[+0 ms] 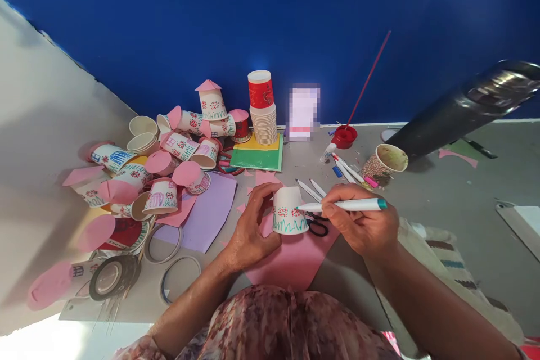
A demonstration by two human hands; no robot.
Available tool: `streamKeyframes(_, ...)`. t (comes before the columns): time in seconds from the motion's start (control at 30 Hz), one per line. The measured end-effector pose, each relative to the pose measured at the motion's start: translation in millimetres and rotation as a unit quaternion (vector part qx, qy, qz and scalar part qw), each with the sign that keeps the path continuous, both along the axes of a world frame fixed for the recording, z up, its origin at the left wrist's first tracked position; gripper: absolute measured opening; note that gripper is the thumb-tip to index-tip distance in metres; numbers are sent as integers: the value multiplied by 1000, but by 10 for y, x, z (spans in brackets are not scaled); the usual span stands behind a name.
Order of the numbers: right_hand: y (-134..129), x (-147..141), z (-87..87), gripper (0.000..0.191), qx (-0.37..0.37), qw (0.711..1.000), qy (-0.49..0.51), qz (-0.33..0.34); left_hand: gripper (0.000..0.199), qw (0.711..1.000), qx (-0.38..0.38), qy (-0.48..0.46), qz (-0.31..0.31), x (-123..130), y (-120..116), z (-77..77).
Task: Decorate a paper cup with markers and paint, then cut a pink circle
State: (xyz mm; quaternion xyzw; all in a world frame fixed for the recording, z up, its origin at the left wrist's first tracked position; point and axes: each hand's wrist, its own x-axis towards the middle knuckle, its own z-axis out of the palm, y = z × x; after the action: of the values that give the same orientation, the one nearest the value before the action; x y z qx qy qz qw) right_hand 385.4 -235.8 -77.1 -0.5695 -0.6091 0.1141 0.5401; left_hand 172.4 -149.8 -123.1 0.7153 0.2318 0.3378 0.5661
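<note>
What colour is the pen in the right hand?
White pen with teal end; best in head view.

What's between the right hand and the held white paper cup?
Head view: a white, teal-ended marker runs from right hand to cup; black scissor handles show below it.

Left hand (252, 230) curved, thumb opposed; right hand (366, 222) pinching; forearms (196, 287) converging.

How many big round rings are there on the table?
3 that I can see: a dark, thick ring farthest left, a grey ring by the purple paper, and a thin ring beside the left arm. The cups may hide more.
</note>
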Motion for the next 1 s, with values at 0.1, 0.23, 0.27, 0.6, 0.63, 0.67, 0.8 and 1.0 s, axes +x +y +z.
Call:
streamKeyframes(0.1, 2, -9, -1, 14, 5, 1000, -7, 14, 83, 1000, -7, -6, -7, 4, 1, -11)
streamKeyframes(0.23, 4, 16, 17, 14, 4, 1000, -11, 9, 81, 1000, -21, -14, -8, 9, -3, -20)
streamKeyframes(0.27, 4, 25, 21, 14, 4, 1000, -9, 7, 81, 1000, -24, -16, -9, 10, -4, -22)
streamKeyframes(0.6, 18, 32, 28, 12, 19, 1000, -22, 7, 80, 998, -44, -31, -12, 25, -19, -21)
streamKeyframes(0.63, 19, 26, 30, 12, 18, 1000, -23, 7, 80, 999, -44, -30, -13, 26, -20, -17)
streamKeyframes(0.67, 20, 23, 32, 12, 16, 1000, -22, 7, 79, 999, -44, -28, -14, 26, -19, -12)
streamKeyframes(0.8, 13, 39, 29, 14, 6, 1000, -11, 4, 78, 998, -41, -34, -13, 30, -15, -1)
streamKeyframes(1.0, 6, 62, 21, 16, -2, 1000, -2, -14, 77, 996, -65, -52, -16, 38, -13, -1)
